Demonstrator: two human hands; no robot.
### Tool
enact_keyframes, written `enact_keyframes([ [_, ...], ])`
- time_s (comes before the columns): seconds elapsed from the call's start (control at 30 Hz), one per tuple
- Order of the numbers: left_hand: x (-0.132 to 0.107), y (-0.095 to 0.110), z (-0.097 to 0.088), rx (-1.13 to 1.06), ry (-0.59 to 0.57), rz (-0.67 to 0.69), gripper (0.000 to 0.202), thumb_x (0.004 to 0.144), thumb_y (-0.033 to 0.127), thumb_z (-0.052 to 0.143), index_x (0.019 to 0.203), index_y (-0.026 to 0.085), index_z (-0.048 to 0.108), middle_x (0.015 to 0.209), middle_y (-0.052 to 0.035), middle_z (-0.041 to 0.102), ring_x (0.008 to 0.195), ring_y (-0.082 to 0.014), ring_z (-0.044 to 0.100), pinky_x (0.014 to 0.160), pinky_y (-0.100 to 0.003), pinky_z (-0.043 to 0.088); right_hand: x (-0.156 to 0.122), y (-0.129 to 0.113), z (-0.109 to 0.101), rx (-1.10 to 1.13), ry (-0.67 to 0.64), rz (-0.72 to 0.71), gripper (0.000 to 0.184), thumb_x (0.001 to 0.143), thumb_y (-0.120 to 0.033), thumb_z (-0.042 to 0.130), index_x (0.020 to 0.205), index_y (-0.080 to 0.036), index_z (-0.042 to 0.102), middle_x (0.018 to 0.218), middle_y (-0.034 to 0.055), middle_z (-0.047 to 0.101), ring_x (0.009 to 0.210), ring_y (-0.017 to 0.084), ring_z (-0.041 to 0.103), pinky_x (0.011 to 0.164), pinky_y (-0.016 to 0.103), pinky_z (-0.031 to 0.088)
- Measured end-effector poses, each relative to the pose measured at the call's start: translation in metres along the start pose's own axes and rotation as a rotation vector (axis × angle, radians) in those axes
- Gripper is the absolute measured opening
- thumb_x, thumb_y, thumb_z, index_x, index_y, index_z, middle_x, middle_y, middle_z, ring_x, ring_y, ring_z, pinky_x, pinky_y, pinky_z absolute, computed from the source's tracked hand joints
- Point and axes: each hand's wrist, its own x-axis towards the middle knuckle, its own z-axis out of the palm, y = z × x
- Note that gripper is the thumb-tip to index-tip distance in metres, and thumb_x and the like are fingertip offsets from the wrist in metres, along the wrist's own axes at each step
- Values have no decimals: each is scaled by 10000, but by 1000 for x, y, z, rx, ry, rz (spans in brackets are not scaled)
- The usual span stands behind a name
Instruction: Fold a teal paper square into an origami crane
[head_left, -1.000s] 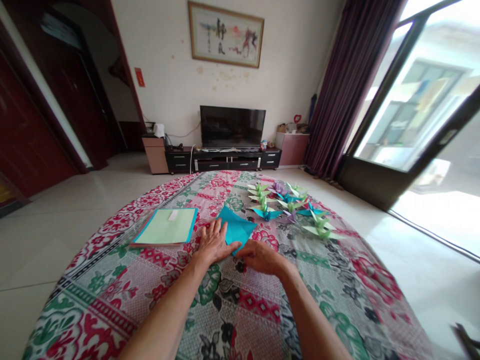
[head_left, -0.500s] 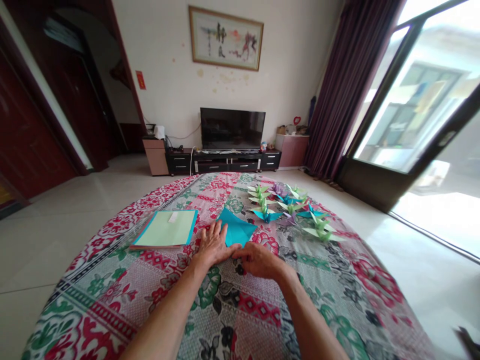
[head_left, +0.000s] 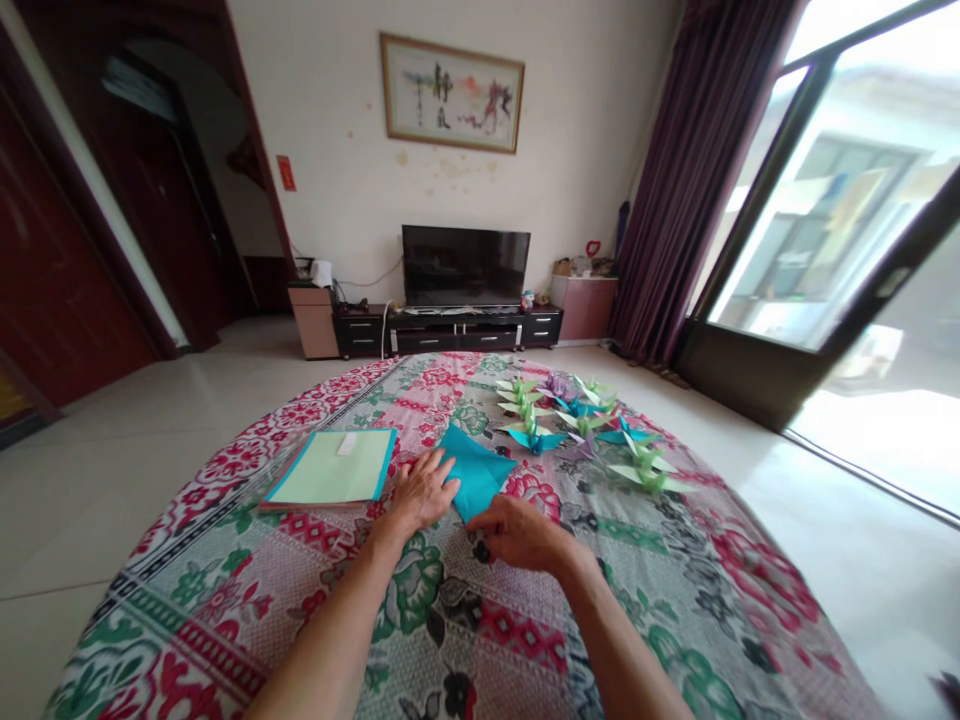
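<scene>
A blue sheet of origami paper, folded into a kite-like shape, lies on the table in front of me. My left hand rests flat at its left edge, fingers stretched out and slightly spread. At the near corner of the paper is my right hand, its fingers curled and the tip of the index finger against that corner. The thumb of the right hand is hidden from this angle. To the right beyond the hands stand several folded paper cranes, among them a blue crane, a green crane and a purple crane.
A stack of square paper, pale green on top with blue edging beneath, lies left of my hands with a small white slip on it. The round table wears a patterned cloth. Beyond stands a television on a low cabinet.
My left hand has drawn back a little to the left, away from the right hand and the near corner of the paper. The view has tilted slightly upward.
</scene>
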Motion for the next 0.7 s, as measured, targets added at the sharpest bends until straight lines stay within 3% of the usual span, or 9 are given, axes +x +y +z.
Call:
enact_keyframes([
  [0.5, 2, -3, 6, 26, -20, 9, 526, 861, 501, 274, 1340, 301, 360, 1461, -18, 281, 1319, -274, 234, 1004, -525, 238, 0, 4, 1, 22, -8, -105, 265, 625, -96, 447, 750, -181, 664, 555, -39, 477, 556, 83, 408, 535, 196, 278],
  [0.6, 2, -3, 6, 24, -25, 11, 525, 859, 512, 273, 1337, 314, 361, 1461, -16, 279, 1319, -289, 235, 1003, -532, 234, 0, 2, 1, -10, 53, -99, 283, 634, -99, 463, 776, -196, 688, 645, -13, 514, 679, 112, 466, 627, 204, 331],
  [0.7, 1, -2, 6, 29, -2, 29, 524, 860, 500, 281, 1333, 295, 373, 1456, -31, 289, 1328, -295, 218, 1002, -540, 240, -2, -2, -1, 11, 90, -48, 337, 654, -122, 496, 890, -247, 703, 865, 28, 563, 853, 153, 504, 771, 247, 369],
])
